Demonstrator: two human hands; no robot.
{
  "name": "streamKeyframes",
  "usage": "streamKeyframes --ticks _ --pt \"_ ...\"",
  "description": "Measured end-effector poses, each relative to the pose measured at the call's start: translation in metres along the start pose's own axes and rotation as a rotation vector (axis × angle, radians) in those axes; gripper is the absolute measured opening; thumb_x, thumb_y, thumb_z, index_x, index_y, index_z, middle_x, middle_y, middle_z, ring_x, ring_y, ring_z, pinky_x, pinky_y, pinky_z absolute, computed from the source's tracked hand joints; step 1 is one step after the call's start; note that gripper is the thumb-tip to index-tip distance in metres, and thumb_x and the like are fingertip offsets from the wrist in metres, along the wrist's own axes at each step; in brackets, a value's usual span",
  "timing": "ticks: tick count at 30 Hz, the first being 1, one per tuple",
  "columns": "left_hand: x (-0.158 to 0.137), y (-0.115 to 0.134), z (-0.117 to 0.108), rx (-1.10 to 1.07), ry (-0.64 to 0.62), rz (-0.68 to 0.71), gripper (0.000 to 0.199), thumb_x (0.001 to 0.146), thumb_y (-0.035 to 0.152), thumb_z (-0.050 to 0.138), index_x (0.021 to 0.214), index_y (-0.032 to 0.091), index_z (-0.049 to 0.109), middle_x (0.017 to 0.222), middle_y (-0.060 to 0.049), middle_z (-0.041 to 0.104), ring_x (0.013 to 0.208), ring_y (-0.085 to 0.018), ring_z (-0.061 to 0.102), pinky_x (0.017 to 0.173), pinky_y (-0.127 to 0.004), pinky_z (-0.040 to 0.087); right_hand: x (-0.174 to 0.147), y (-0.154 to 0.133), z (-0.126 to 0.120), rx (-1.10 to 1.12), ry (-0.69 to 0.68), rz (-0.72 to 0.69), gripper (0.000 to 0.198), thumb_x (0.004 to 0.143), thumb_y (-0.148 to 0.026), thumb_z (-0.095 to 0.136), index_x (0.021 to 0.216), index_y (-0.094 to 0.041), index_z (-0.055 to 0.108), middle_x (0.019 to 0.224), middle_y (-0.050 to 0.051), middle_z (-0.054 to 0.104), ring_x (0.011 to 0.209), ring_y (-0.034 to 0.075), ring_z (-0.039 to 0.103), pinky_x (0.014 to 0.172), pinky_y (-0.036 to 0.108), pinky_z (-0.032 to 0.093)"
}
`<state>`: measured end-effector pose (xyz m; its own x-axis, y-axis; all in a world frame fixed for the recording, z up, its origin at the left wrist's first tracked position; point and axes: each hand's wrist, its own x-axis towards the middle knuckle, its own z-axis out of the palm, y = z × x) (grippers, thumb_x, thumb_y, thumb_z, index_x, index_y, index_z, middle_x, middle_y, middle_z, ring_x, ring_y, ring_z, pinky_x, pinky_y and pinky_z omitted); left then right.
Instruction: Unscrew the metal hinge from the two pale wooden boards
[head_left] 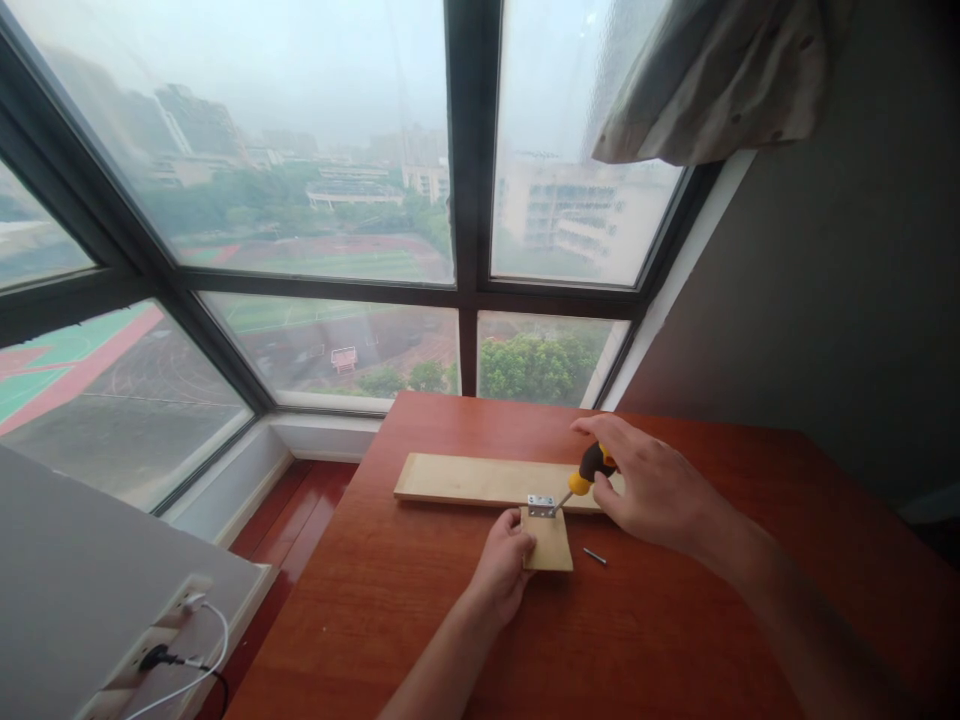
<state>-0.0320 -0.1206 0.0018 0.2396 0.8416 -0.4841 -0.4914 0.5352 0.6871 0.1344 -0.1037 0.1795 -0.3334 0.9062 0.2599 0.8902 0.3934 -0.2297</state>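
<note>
My left hand (504,562) grips the left edge of a small, light wooden board (550,545), thumb on top and fingers beneath. At the board's far edge sits a silver metal hinge or bracket (541,505) with holes in it. My right hand (651,478) is closed around the black and yellow handle of a screwdriver (589,472). Its shaft slants down to the left, and the tip meets the right side of the metal piece; the exact contact is too small to tell. A small metal screw or pin (595,556) lies on the table right of the board.
A long, light wooden plank (472,478) lies across the reddish-brown table (360,610), just beyond the small board. Windows (315,150) rise behind the table's far edge. A curtain (720,80) hangs at the upper right. Plugs and cables (169,655) are on the low wall at left.
</note>
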Motion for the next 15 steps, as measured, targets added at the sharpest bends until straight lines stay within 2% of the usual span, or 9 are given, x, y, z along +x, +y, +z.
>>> streamKeyframes --ticks 2,6,9,12,15 --pt "0.0 0.0003 0.0004 0.002 0.002 0.001 0.044 0.054 0.005 0.054 0.097 0.016 0.053 0.089 -0.007 0.066 0.074 -0.019 0.062 0.057 -0.025 0.045 0.0003 0.0002 0.0002 -0.002 0.002 -0.002 0.046 0.08 -0.026 0.051 0.126 -0.023 0.05 0.126 0.007 0.061 0.106 0.024 0.062 0.083 0.035 0.05" --pt "0.0002 0.0003 0.0005 -0.001 0.003 0.002 0.043 0.054 0.005 0.054 0.096 0.015 0.053 0.087 -0.007 0.066 0.071 -0.018 0.062 0.056 -0.024 0.044 0.0042 0.0024 0.0047 -0.049 0.02 0.07 0.036 0.089 -0.038 0.046 0.119 -0.022 0.056 0.115 0.008 0.067 0.091 0.025 0.067 0.076 0.038 0.051" --pt "0.0008 -0.0007 -0.0011 -0.01 -0.002 0.0 0.043 0.054 0.006 0.056 0.096 0.016 0.054 0.088 -0.007 0.066 0.072 -0.018 0.062 0.056 -0.023 0.043 0.0045 0.0037 0.0059 -0.033 0.027 0.061 0.034 0.087 -0.031 0.046 0.118 -0.022 0.055 0.117 0.007 0.066 0.092 0.024 0.066 0.079 0.037 0.05" --pt "0.0013 -0.0014 -0.003 -0.014 -0.012 0.002 0.043 0.054 0.006 0.056 0.096 0.016 0.054 0.088 -0.007 0.066 0.073 -0.018 0.062 0.057 -0.023 0.044 0.0022 0.0035 0.0045 -0.004 0.025 0.012 0.044 0.079 -0.021 0.049 0.123 -0.022 0.051 0.124 0.007 0.061 0.101 0.023 0.063 0.085 0.035 0.049" --pt "0.0011 -0.0009 -0.0032 -0.011 -0.014 0.002 0.044 0.055 0.006 0.055 0.097 0.016 0.053 0.088 -0.007 0.067 0.073 -0.018 0.063 0.058 -0.024 0.045 0.0015 0.0031 0.005 -0.004 0.028 -0.006 0.042 0.08 -0.023 0.049 0.122 -0.021 0.051 0.124 0.008 0.06 0.105 0.024 0.061 0.087 0.035 0.048"
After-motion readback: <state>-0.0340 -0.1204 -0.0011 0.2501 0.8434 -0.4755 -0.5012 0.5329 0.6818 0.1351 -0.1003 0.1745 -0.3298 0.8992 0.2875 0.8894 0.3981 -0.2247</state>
